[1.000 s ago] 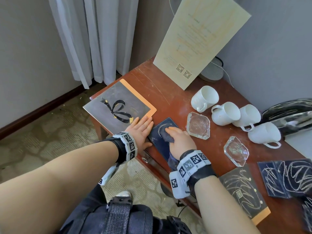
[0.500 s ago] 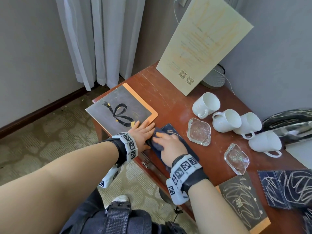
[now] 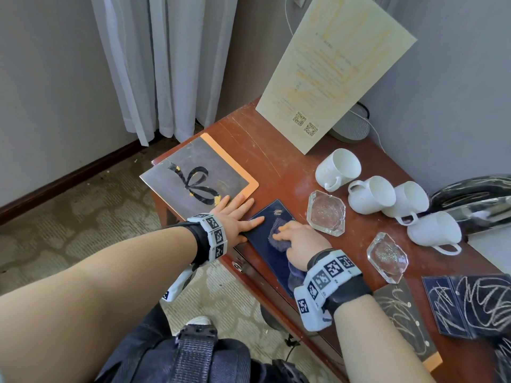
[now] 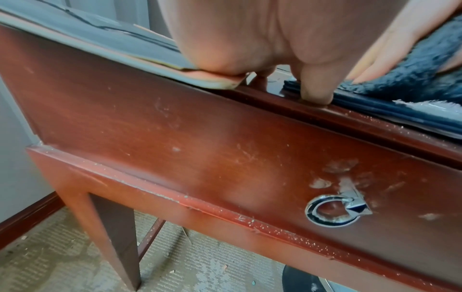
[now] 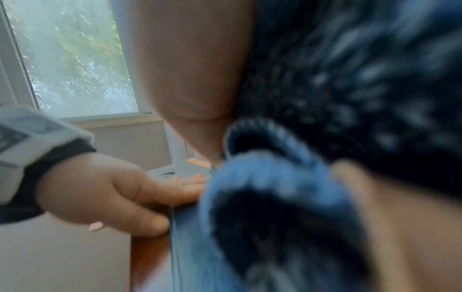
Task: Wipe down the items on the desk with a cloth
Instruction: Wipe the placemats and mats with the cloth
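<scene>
**Two hands on the navy folder**

One navy folder [image 3: 272, 239] lies flat at the desk [image 3: 279, 164] front edge, long axis running diagonally from the near edge toward the ashtray [image 3: 326, 212]. Left hand [image 3: 237, 217], fingers spread flat, pins its left edge. Right hand [image 3: 297, 241] presses a bunched blue cloth [image 3: 276, 236] onto the cover, fingers curled over it. Gold emblem unreadable.

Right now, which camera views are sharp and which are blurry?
Head view: sharp, evenly daylit, wide-angle bending at edges. Left wrist view: desk front crisp, left hand softer. Right wrist view: heavily smeared, cloth filling the frame, window overexposed.
</scene>
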The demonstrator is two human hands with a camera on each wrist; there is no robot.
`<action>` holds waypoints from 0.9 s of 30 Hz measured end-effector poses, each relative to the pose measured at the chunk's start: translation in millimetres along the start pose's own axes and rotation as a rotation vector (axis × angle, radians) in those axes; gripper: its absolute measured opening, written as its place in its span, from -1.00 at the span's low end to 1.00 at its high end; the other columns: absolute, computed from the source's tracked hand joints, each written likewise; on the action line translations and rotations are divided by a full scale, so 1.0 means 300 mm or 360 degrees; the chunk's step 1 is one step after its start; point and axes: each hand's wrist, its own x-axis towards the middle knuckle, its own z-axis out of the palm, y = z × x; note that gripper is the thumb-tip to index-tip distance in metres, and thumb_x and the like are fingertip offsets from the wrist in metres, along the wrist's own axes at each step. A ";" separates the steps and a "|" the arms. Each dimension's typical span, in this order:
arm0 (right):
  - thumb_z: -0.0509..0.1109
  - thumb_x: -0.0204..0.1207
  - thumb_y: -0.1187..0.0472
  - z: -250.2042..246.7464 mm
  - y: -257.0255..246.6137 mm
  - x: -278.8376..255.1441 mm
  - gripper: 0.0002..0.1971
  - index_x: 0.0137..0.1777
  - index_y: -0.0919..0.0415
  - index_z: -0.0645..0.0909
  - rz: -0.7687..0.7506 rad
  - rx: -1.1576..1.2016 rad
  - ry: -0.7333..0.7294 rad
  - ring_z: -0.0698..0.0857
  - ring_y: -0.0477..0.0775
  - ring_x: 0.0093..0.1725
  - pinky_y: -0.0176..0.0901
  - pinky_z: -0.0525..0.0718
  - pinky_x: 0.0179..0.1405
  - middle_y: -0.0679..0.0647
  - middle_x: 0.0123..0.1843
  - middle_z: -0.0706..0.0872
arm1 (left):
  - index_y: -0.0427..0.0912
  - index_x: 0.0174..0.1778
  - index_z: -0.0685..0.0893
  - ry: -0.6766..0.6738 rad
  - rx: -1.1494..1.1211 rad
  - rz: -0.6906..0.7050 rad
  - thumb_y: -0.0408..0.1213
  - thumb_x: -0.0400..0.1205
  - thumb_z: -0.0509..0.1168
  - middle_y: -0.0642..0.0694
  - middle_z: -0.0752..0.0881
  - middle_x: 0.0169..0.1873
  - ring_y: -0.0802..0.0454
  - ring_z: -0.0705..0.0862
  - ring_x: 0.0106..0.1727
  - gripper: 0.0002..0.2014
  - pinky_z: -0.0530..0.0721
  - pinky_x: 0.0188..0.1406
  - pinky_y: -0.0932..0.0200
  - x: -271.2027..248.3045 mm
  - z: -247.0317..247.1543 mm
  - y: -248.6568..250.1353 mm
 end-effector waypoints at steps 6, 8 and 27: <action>0.13 0.56 0.39 -0.017 -0.061 0.060 -0.39 0.59 -0.03 0.23 0.0306 0.0080 0.0350 0.27 0.15 0.44 -0.09 0.54 0.22 -0.08 0.58 0.19 | 0.26 0.60 -0.21 -0.0015 -0.0051 0.0015 -0.04 0.75 -0.02 -0.08 -0.39 0.60 -0.13 -0.42 0.60 -0.41 -0.36 0.55 -0.15 -0.004 -0.011 -0.001; 0.10 0.58 0.37 -0.017 -0.082 0.062 -0.39 0.61 -0.02 0.17 0.0268 -0.0046 0.0364 0.28 0.17 0.42 -0.08 0.54 0.23 -0.06 0.59 0.16 | 0.28 0.60 -0.21 -0.0007 -0.0062 0.0015 -0.03 0.75 -0.01 -0.07 -0.38 0.61 -0.12 -0.42 0.60 -0.41 -0.36 0.55 -0.15 -0.002 -0.010 -0.002; 0.11 0.55 0.41 0.033 0.019 -0.005 -0.27 0.64 -0.14 -0.01 0.0118 -0.0205 0.0001 0.18 0.20 0.50 -0.06 0.46 0.36 -0.16 0.65 -0.01 | 0.28 0.59 -0.23 -0.0063 -0.0060 -0.0018 -0.05 0.75 -0.03 -0.08 -0.39 0.60 -0.12 -0.42 0.60 -0.41 -0.35 0.55 -0.14 -0.001 -0.014 0.001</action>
